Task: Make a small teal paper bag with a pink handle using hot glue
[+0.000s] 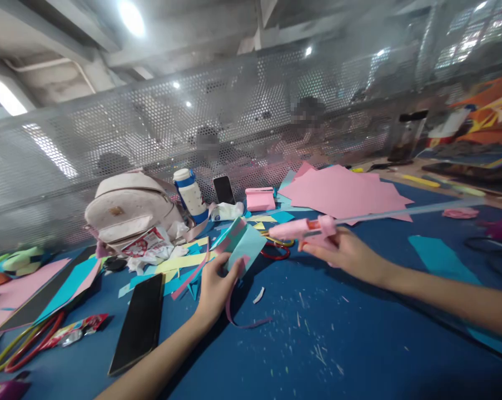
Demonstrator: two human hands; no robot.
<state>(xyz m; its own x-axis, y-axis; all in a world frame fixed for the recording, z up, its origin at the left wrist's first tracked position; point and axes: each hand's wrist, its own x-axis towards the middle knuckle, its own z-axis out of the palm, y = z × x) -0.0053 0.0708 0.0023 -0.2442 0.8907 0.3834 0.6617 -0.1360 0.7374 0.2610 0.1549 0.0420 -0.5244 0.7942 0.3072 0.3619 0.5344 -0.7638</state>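
Observation:
My left hand (216, 283) grips a folded light-blue paper piece (247, 247) with pink bits on it, thumb in front and fingers behind. A narrow pink paper strip (238, 322) hangs below that hand and curls onto the table. In my right hand (351, 253) is a pink hot glue gun (303, 229), its nozzle aimed left toward the folded paper, with a gap between them. A long clear glue stick (401, 211) sticks out of its back. Behind the nozzle lie scissors with red and yellow handles (276, 253).
A black phone (138, 322) lies left of my left forearm. A backpack (132, 208), a white-and-blue bottle (190, 194) and a propped phone (224, 190) stand behind. Pink paper sheets (342, 191) are stacked at the back. Small scraps dot the blue table (276, 366); a perforated metal screen (150, 122) borders it.

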